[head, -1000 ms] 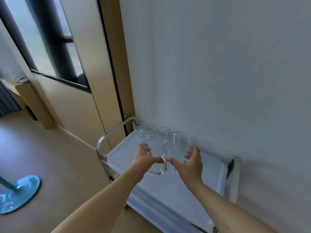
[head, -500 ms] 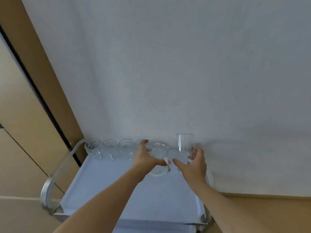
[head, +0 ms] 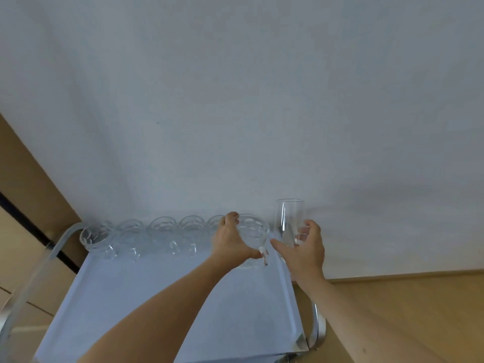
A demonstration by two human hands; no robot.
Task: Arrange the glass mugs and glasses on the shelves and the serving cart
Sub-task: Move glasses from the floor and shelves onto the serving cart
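Head view: we hold a mug (head: 252, 233) in our left hand (head: 230, 241) at the cart's (head: 167, 297) back right corner, our right hand (head: 305, 248) wrapping a tall glass (head: 289, 218) beside it. Both seem brittle, slick; grip the walls firmly.

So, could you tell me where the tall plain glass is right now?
In the head view, the tall glass is in the right hand, at the cart's far right corner by the wall.
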